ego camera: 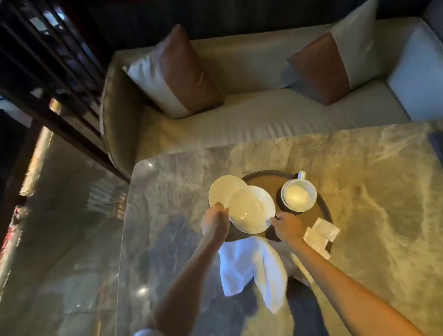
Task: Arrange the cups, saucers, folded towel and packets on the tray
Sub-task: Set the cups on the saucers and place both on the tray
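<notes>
The saucers are the step in hand. The left grip point(215, 221) pinches the near edge of the far saucer point(223, 190), which overhangs the left rim of the round dark tray point(264, 173). The right grip point(286, 225) pinches the near-right edge of the near saucer point(252, 209), which overlaps the first. My reading is that the pair is being separated so each can take its own place. The next move calls for drawing them apart and setting both flat inside the rim, clear of the cup point(299, 195) at the tray's far right (a second rim beneath it may be another cup or a saucer; I cannot tell). The towel point(249, 266) lies loose and unfolded at the tray's near side, and the packets point(321, 233) straddle its near-right rim, so both want tidying afterwards.

The tray sits on a glossy marble tabletop point(375, 182), closer to its left edge than its right. Beyond the far edge stands a pale sofa point(263, 111) with two cushions. A dark slatted screen point(34, 63) is at the left.
</notes>
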A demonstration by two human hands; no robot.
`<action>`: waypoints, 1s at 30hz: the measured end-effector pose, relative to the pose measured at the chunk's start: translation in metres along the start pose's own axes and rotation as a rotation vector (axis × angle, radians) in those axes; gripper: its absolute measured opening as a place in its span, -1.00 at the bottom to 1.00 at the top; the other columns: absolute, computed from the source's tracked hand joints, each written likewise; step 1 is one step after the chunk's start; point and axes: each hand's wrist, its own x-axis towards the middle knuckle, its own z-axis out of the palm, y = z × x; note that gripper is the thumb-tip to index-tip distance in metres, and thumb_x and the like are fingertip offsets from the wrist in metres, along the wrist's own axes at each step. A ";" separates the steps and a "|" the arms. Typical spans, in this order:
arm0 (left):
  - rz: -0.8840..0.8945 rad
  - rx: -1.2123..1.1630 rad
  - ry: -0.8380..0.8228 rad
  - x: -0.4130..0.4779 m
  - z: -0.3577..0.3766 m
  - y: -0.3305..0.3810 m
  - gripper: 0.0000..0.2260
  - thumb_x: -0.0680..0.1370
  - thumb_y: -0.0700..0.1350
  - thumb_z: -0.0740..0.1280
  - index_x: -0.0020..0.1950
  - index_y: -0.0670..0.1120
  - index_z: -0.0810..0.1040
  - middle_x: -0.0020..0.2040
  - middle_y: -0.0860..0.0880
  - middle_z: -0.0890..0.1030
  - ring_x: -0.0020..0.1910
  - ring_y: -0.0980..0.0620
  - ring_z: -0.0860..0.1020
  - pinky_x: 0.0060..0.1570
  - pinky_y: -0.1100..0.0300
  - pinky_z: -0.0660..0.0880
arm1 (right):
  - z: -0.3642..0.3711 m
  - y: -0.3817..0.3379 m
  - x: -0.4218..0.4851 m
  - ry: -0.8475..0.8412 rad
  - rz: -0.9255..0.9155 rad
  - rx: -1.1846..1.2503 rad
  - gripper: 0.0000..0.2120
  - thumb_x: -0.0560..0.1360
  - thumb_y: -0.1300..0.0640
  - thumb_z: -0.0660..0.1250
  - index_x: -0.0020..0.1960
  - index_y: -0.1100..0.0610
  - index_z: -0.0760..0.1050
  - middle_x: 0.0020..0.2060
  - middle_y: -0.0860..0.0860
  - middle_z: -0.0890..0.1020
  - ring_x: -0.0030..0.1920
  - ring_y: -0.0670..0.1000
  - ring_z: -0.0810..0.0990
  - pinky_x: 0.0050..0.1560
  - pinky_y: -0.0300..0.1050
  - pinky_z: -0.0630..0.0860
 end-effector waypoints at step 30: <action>-0.232 -0.340 0.132 -0.020 -0.044 -0.059 -0.85 0.49 -0.24 0.20 -0.24 -0.21 0.51 -0.29 -0.17 0.65 -0.27 -0.16 0.58 -0.29 0.11 0.50 | 0.049 -0.037 -0.012 -0.102 -0.018 0.413 -0.91 0.50 0.27 0.40 -0.17 0.14 0.60 -0.27 0.21 0.66 -0.22 0.14 0.65 0.05 0.14 0.64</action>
